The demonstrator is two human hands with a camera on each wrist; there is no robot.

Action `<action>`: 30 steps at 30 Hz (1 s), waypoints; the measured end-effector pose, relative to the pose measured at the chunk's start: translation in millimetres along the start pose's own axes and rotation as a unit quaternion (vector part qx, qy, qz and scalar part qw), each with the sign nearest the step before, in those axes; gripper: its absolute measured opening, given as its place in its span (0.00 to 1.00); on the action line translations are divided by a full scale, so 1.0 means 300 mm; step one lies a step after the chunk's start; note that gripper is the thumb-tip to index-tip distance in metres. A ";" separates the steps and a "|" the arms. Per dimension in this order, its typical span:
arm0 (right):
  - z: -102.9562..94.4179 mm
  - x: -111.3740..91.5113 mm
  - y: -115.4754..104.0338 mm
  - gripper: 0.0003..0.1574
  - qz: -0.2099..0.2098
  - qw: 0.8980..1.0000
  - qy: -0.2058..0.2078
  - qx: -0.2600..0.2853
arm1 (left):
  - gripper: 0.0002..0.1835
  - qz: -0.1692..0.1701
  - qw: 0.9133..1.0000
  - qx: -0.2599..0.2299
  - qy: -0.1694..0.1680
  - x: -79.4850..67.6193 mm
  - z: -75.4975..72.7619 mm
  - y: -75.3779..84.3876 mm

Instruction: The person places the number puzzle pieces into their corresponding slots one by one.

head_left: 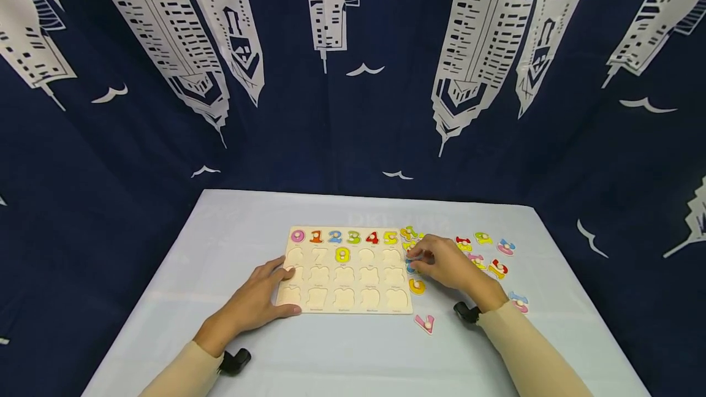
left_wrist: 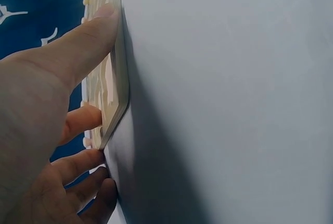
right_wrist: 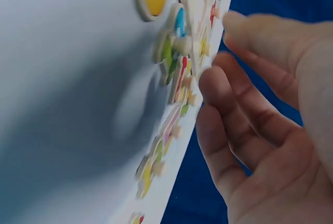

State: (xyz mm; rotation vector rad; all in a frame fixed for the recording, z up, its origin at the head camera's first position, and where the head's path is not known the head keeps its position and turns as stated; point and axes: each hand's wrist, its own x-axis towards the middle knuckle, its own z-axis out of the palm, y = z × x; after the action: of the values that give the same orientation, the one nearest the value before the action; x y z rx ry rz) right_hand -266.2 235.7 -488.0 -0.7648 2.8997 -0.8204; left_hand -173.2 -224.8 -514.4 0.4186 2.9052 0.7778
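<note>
We are spreading left grip [head_left: 254, 302] wide on near corner of board [head_left: 331, 265], probably steadying it; right grip [head_left: 449, 265] curling, gap narrow, apparently holding nothing, hovering beside blue piece [head_left: 410, 267], loose pieces [head_left: 483, 238] likely lying around grip for easy reach. We are counting one board between grips, seven numerals [head_left: 342, 255] sitting in it, fourteen bare recesses [head_left: 344, 276], one pink piece [head_left: 421, 322] nearer us than right grip; loose total staying unsure

The board [head_left: 331, 276] is smooth, matt wood; number pieces [head_left: 342, 255] have painted faces and bare wooden knobs [right_wrist: 183, 45]. Backdrop [head_left: 342, 127]: matt cloth. Tabletop [head_left: 231, 244]: smooth.
</note>
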 end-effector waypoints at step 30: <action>0.033 -0.137 0.027 0.06 -0.040 0.998 -0.022 0.043 | 0.50 -0.003 1.000 -0.003 -0.027 0.011 -0.028 0.010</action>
State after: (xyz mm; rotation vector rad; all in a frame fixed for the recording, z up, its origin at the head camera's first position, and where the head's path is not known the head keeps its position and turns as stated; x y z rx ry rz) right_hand -232.0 256.0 -504.7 -0.8832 2.7910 -0.9167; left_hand -177.2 -225.3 -505.9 0.4231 2.8522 0.7610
